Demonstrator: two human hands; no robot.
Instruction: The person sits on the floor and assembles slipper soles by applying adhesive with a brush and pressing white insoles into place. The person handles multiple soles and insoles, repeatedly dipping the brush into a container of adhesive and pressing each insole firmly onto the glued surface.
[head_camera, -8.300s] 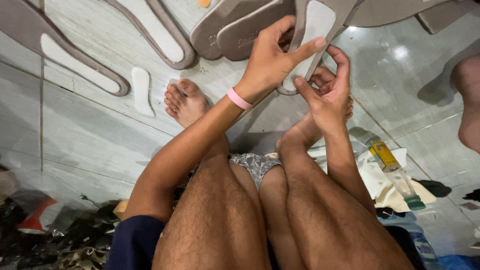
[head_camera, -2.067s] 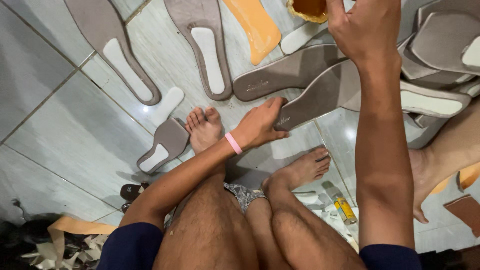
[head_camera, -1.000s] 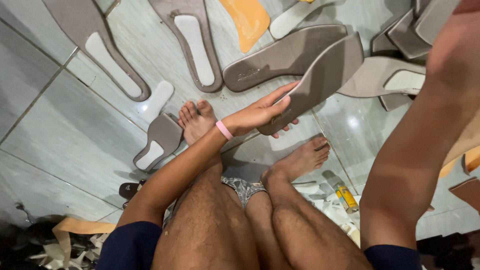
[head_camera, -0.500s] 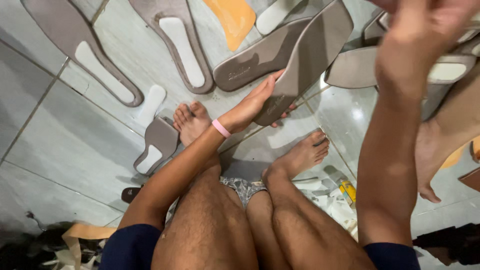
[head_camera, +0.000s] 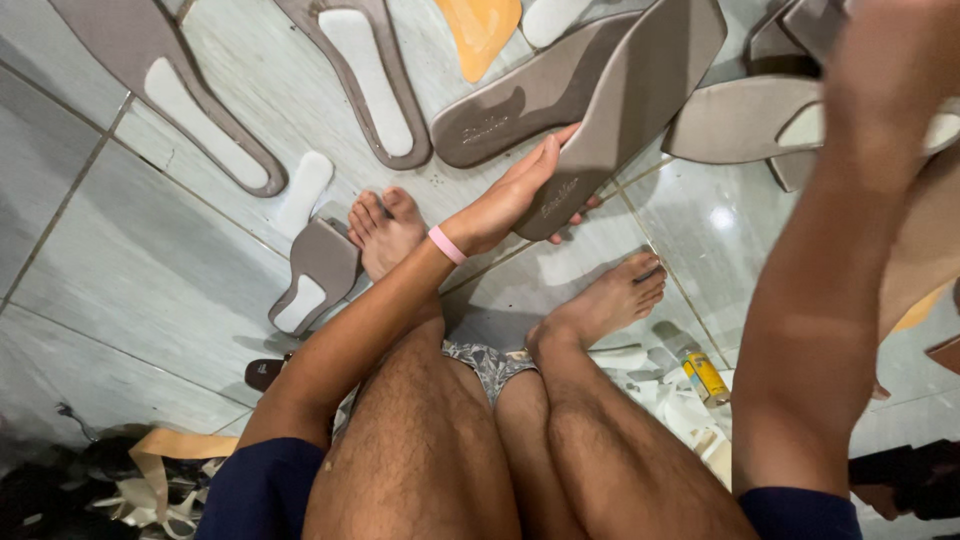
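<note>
Down on the tiled floor (head_camera: 150, 270) w/ legs stretched out, our left hand (head_camera: 515, 195) clamps a taupe insole (head_camera: 625, 100) by its heel end, fingers closed round it, insole tilted up off the floor, just above our left foot (head_camera: 385, 230). Our right arm (head_camera: 850, 230) reaches up & out of frame, so can't tell that hand's state. More insoles (head_camera: 360, 75) lie around, a yellow tube (head_camera: 705, 372) near the right foot.

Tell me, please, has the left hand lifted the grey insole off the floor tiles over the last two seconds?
Yes. The left hand pressed the grey insole nearly flat on the floor tiles before; now it holds it tilted up, heel end raised.
</note>
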